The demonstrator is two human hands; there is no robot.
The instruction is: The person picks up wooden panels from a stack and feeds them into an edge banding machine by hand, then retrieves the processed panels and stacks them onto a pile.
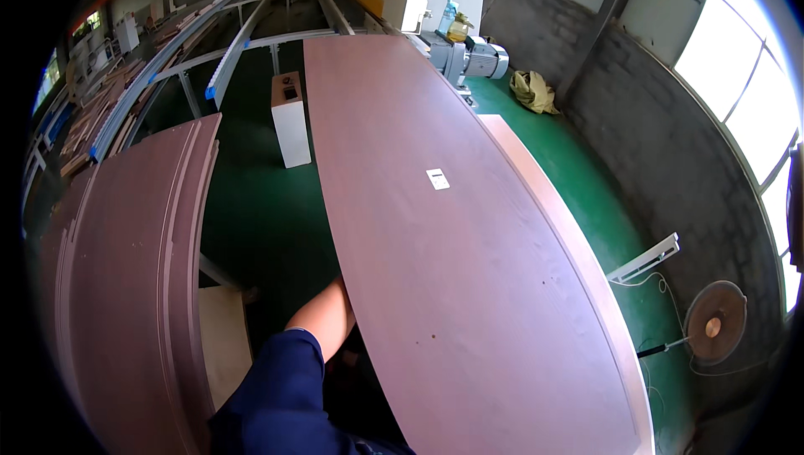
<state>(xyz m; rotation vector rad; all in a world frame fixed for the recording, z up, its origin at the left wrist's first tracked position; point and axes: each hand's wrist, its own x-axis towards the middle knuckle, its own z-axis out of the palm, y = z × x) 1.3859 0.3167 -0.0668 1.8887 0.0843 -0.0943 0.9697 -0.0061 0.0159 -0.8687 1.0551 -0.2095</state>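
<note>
Under panel (469, 262) edge: left hand (331, 317).

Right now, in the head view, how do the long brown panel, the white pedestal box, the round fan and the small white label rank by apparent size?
1. Long brown panel, largest by far.
2. White pedestal box and round fan: they look alike, and differing distance from the camera makes ranking unsure.
3. Small white label, smallest.

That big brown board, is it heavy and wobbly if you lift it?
Probably heavy: the big brown board stretches from the person's body to the machine. It looks thin for its length, so it may sag or flex when lifted at one end. Its face looks smooth, so it likely slides easily. The left hand reaches under its edge; the right hand isn't visible.
</note>
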